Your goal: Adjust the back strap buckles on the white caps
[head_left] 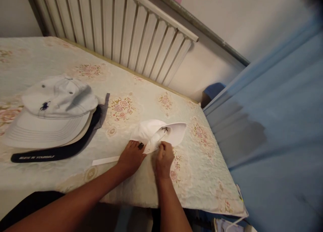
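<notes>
A white cap (pixel 156 132) lies upside down on the flowered cloth (pixel 121 107) near the table's right end, brim pointing right. My left hand (pixel 131 157) rests on the cap's near edge, thumb pressing the fabric. My right hand (pixel 164 158) pinches the cap's white strap just right of it. A long white strap (pixel 105 161) runs out to the left across the cloth, beneath my left hand.
A stack of caps sits at the left: a pale blue-white cap (pixel 51 112) on top, a dark navy brim (pixel 52 153) under it. A white radiator (pixel 121 30) stands behind the table. A blue wall or panel (pixel 277 124) rises at right.
</notes>
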A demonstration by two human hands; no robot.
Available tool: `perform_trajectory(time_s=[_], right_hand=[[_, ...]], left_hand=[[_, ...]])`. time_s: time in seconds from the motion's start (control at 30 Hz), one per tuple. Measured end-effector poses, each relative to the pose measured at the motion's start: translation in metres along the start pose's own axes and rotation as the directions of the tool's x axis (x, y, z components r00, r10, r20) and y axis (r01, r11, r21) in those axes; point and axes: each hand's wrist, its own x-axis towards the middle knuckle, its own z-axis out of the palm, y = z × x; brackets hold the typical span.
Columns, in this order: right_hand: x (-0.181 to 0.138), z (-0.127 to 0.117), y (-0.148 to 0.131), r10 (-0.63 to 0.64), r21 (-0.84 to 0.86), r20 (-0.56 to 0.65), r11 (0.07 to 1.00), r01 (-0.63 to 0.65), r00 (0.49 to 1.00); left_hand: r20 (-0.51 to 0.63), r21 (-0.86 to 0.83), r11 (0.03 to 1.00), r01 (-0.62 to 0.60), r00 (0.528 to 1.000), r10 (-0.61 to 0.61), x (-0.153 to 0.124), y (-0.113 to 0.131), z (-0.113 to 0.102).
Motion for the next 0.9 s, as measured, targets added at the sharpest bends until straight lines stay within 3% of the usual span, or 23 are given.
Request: perform_trajectory(time_s=[0.1, 0.2, 0.37, 0.53, 0.67, 0.8, 0.9], right_hand=[[-0.009, 0.02, -0.007, -0.197, 0.038, 0.331, 0.98, 0.196, 0.923], [-0.011, 0.027, -0.008, -0.24, 0.019, 0.46, 0.965, 0.261, 0.855], [-0.01, 0.026, -0.005, -0.234, -0.036, 0.451, 0.96, 0.279, 0.862], [-0.012, 0.026, -0.002, -0.252, -0.056, 0.492, 0.946, 0.319, 0.833], [-0.015, 0.027, 0.001, -0.257, -0.104, 0.508, 0.929, 0.355, 0.822], [-0.018, 0.029, 0.005, -0.281, -0.098, 0.491, 0.923, 0.373, 0.824], [-0.019, 0.031, 0.005, -0.294, -0.062, 0.488, 0.928, 0.368, 0.822]], left_hand=[[-0.01, -0.02, 0.999, -0.035, 0.999, 0.035, 0.001, 0.0, -0.005], [-0.016, -0.032, 0.998, -0.049, 0.999, 0.049, 0.0, -0.001, -0.003], [-0.024, -0.065, 0.997, -0.037, 0.999, 0.036, -0.001, -0.004, -0.002], [-0.012, -0.193, 0.981, -0.025, 1.0, 0.023, -0.005, -0.007, -0.017], [-0.05, -0.36, 0.926, 0.115, 0.989, -0.142, -0.006, -0.013, -0.038], [-0.113, -0.458, 0.857, 0.235, 0.941, -0.319, 0.0, -0.024, -0.048], [-0.033, -0.501, 0.807, 0.313, 0.925, -0.379, 0.006, -0.033, -0.046]])
